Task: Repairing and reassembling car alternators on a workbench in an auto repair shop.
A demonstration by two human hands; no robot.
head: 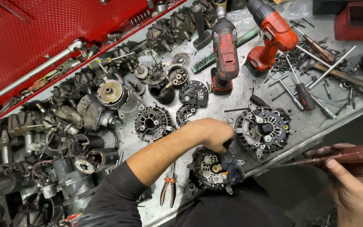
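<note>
The left hand [209, 133] is curled into a loose fist on the top edge of a dark alternator [216, 167] that sits at the near rim of the desk [232, 98]; its fingers are folded down against a black part of the casing, though whether they actually pinch anything there cannot be told. The right hand [353, 185] hangs off the desk edge, to the right of that alternator and well apart from it, with its fingers wrapped closed round the reddish-brown handle of a screwdriver [337, 156] whose thin shaft points left toward the desk rim.

Just up and to the right of the dark alternator lies a second, silver alternator [262, 129], close beside the left hand. To the alternator's left, orange-handled pliers [169, 189] lie flat on the desk. Farther back from it stand two red cordless drills [225, 52], side by side. Left of the alternator a heap of old rotors and starter parts [64, 126] crowds the desk, below a red pegboard [43, 33]
</note>
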